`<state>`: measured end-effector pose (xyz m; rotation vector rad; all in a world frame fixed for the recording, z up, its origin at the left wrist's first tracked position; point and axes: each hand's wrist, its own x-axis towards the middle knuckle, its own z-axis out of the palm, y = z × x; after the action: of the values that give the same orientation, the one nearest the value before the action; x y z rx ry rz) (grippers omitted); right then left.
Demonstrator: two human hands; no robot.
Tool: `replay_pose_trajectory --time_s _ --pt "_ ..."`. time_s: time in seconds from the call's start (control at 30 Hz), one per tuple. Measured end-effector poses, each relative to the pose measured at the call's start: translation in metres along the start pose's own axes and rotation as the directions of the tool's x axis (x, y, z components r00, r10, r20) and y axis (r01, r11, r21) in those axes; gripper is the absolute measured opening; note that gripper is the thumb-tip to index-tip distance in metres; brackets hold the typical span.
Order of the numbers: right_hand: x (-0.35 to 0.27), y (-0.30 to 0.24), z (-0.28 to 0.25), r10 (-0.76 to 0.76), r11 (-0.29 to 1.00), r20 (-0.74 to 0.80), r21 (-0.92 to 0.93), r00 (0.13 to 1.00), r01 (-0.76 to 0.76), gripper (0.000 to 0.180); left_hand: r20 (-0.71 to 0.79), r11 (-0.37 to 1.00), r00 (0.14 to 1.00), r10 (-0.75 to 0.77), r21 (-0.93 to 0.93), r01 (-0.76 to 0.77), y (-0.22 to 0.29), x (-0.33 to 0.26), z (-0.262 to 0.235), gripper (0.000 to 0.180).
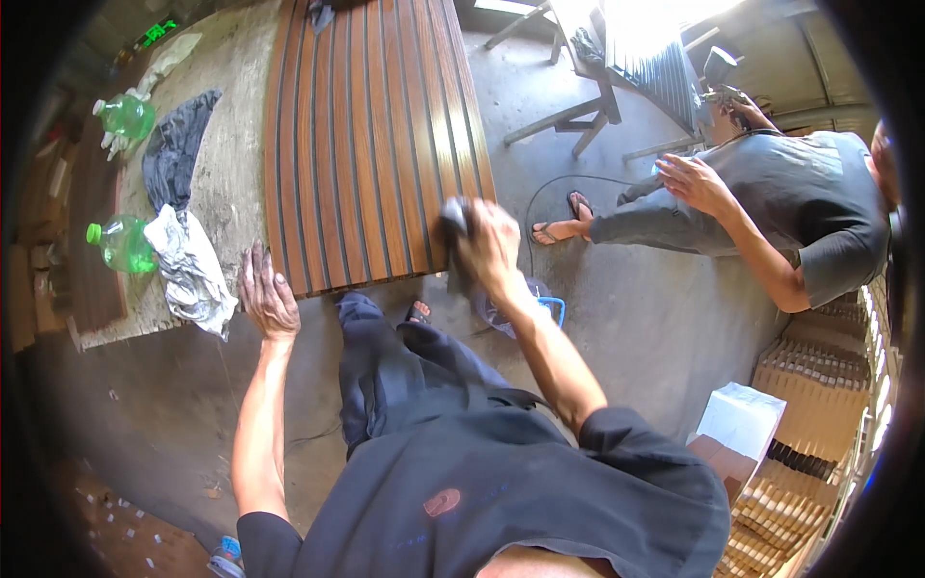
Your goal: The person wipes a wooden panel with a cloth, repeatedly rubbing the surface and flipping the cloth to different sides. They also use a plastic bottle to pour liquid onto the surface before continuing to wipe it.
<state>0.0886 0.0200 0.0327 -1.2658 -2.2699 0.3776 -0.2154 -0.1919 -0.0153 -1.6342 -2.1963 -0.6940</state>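
Observation:
A brown wood-grain panel [356, 144] with dark lengthwise grooves lies on a worn table [241, 87]. My left hand [269, 299] rests with fingers stretched out at the panel's near left corner, its fingertips on the table edge beside the panel. Over the panel's near right corner, my right hand [494, 243] is closed on a dark cloth [460, 276]. Motion smears the cloth, and part of it hangs past the panel's right edge. A white rag [193, 270] lies left of my left hand, with a black cloth [178, 144] beyond it.
Two green bottles [123, 245] [127, 116] lie on the table's left side. A bucket with a blue handle [551, 310] stands on the floor below my right forearm. At the right, a co-worker [771, 202] holds a spray gun [718, 87] near another panel [655, 77]. Cardboard stacks [809, 376] stand lower right.

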Motion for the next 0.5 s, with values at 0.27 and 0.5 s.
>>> replay_pose_trajectory --time_s 0.27,0.5 --pt "0.085 0.014 0.016 -0.002 0.997 0.065 -0.07 0.998 0.007 0.016 0.034 0.999 0.999 -0.034 -0.024 0.035 0.004 0.004 0.006 0.043" --pt "-0.006 -0.004 -0.015 -0.007 1.0 0.129 0.003 0.992 0.006 0.036 0.014 0.999 0.999 -0.028 -0.015 0.029 0.004 0.002 -0.005 0.043"
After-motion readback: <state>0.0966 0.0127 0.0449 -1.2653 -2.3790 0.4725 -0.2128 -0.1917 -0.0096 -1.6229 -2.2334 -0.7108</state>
